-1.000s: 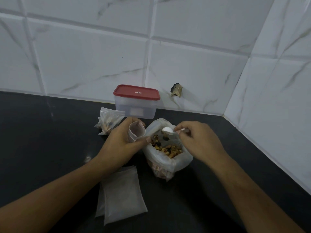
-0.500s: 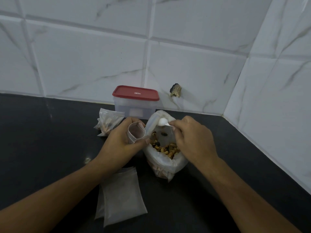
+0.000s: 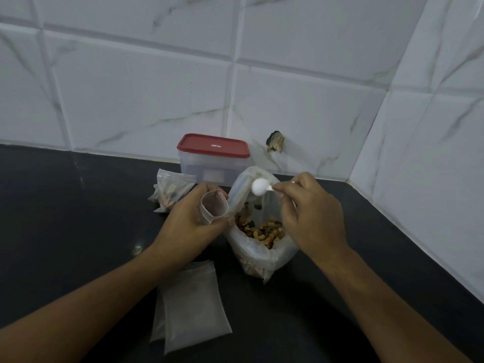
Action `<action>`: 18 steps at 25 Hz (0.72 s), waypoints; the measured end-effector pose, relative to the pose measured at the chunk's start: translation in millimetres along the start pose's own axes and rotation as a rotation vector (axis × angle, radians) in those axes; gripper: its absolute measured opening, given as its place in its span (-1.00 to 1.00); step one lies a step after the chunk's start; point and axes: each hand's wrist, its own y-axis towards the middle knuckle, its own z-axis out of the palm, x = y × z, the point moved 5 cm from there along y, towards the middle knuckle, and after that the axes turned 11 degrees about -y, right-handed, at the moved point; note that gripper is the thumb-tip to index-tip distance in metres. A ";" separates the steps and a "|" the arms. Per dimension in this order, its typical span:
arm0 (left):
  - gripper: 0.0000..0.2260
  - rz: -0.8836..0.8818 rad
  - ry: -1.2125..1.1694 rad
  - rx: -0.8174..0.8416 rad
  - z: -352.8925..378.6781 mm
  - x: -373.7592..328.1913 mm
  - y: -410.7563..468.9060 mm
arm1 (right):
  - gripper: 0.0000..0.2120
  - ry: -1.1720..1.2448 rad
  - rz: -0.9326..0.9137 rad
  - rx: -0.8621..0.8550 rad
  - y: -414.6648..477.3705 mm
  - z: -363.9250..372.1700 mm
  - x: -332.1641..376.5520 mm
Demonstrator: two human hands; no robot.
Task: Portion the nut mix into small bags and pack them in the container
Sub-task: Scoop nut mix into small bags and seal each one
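Head view: nut-mix bag stands open on the dark counter, nuts showing inside. Left hand is just left of that bag, grip curled round a small bag with its mouth held open and up (looks empty). Right hand is over the bag's right side, grip pinched on a white spoon. The spoon bowl is above the bag's far rim, near the small bag's mouth. Container behind the bag, red lid on. Filled bag back-left of it, flat empty bags front-left.
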 end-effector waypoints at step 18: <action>-0.71 -0.005 -0.019 -0.006 0.9 -2.2 -0.6 | -0.79 0.079 0.084 0.233 -0.6 19.7 -7.5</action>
